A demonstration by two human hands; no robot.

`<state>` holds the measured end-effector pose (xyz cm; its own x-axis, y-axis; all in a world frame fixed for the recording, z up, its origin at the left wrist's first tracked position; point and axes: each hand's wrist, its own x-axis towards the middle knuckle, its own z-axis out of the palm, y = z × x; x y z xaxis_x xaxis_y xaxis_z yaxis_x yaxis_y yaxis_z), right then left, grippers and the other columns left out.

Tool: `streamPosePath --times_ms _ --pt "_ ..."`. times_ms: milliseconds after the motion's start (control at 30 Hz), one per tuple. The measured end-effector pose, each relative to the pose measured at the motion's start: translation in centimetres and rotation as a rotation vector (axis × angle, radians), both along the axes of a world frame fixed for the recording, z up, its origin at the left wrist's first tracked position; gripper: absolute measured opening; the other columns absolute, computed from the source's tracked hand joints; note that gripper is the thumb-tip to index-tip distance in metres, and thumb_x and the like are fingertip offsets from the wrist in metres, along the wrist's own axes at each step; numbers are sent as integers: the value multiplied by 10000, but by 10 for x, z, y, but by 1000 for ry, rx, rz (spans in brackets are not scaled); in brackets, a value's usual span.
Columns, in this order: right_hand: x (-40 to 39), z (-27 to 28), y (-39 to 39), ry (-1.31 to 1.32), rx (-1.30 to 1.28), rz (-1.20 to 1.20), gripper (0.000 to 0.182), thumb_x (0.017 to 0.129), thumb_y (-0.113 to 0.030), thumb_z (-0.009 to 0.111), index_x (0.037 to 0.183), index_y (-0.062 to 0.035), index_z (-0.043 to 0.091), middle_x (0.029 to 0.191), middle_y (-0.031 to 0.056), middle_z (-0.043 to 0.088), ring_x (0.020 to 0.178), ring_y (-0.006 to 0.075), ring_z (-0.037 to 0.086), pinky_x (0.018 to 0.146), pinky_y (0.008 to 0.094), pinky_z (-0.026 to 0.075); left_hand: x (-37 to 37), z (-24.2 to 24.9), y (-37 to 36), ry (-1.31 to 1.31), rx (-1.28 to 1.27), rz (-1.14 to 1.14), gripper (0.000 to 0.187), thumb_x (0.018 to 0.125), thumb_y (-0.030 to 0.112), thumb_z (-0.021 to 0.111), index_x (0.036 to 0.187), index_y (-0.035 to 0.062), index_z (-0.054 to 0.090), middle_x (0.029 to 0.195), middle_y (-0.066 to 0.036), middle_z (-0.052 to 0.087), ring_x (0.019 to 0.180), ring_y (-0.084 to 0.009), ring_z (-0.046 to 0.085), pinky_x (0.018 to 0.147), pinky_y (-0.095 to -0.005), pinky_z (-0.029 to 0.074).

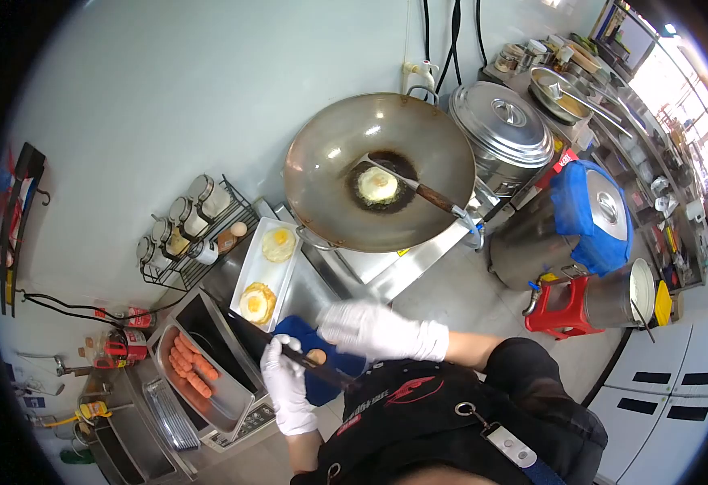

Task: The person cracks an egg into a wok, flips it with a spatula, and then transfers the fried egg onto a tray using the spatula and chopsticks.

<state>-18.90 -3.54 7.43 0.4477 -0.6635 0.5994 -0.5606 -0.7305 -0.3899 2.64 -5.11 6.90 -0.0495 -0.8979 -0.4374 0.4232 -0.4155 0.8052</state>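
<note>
My left hand [288, 384], in a white glove, is closed round a long dark tool [322, 368] that slants across in front of the apron; its kind does not show. My right hand [378, 330], also gloved, is stretched out to the left over a blue bin [293, 325], its fingers blurred and nothing visible in them. An eggshell-coloured round thing [316, 356] shows over the bin. A white tray [291, 279] beyond the hands holds two fried eggs [258, 303]. In the wok [322, 153] lies another fried egg [378, 184], with a wooden-handled wok spatula [431, 196] resting across the pan.
Sausages [188, 364] lie in a metal pan at left, near a wire rack [180, 267] of jars. A brown egg [238, 229] sits beside the rack. Lidded steel pots [499, 121] and a red stool [560, 311] stand to the right.
</note>
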Motion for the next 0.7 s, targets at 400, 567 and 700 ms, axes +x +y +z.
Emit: streamPosePath --times_ms 400,567,700 --pt "-193 -26 -66 543 342 -956 469 681 -179 721 1059 -11 500 942 132 542 860 267 569 694 356 502 18 1 13 -138 -25 87 191 925 269 481 836 107 529 674 -2 502 443 -50 368 348 -168 249" --pt "-212 -69 -89 690 321 -959 197 770 -140 609 910 -52 502 868 110 536 742 238 600 575 340 520 10 -3 20 -96 19 115 200 928 267 480 833 96 522 679 -10 495 457 -56 371 346 -168 251" --pt "-229 -56 -94 587 285 -954 83 797 -80 523 871 -42 517 850 139 526 708 271 609 569 380 527 12 -4 23 -74 -14 89 198 924 276 496 838 99 516 685 -11 492 452 -57 364 345 -173 257"
